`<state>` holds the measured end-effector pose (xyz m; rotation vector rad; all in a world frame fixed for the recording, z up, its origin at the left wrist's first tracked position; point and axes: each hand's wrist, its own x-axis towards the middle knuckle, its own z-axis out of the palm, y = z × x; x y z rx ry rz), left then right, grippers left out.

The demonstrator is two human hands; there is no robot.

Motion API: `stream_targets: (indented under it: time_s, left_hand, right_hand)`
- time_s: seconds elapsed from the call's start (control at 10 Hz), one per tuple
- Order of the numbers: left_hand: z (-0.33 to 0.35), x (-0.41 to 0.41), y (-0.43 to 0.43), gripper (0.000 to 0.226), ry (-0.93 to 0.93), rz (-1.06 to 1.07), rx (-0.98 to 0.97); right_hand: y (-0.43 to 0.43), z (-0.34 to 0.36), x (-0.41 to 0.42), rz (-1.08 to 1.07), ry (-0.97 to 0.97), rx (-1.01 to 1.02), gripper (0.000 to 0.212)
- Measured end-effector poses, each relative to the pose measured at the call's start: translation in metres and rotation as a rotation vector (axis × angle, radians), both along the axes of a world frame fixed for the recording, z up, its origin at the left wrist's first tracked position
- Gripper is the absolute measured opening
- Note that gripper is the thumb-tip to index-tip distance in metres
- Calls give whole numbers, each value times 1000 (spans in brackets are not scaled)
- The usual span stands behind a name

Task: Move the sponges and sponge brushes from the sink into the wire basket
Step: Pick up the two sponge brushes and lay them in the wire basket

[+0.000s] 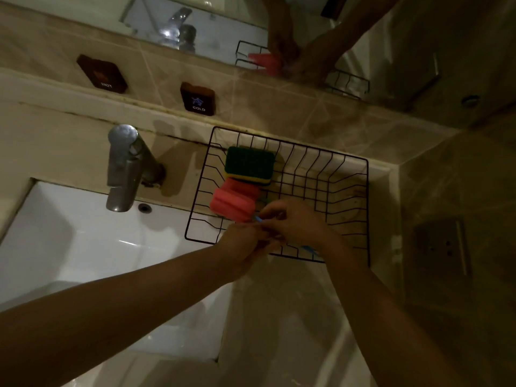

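Over the wire basket (346, 163), both hands (279, 230) pinch a blue-handled sponge brush (258, 219).

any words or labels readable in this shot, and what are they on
"HOT" on the dark left wall button, under a dim red symbol.
"COLD" on the dark right wall button, under a blue symbol.
Nothing legible on the faucet, the sponges or the wire basket.
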<state>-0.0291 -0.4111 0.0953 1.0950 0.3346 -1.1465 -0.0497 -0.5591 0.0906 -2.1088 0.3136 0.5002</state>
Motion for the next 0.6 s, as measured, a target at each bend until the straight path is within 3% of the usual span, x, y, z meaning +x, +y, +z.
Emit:
stream_targets:
  time_s: [0.4,0.5,0.6]
  left_hand:
    - [-4,-7,52,28,54,-155,68]
    - [-3,-14,70,21,84,-194,103]
    - [1,-9,89,19,1,-268,161]
  right_hand:
    - [31,-34,2,-6,3,-434,15]
    - [42,-33,-8,-85,-83,-451,6]
    - [54,-20,-16,-191,-177,-475,28]
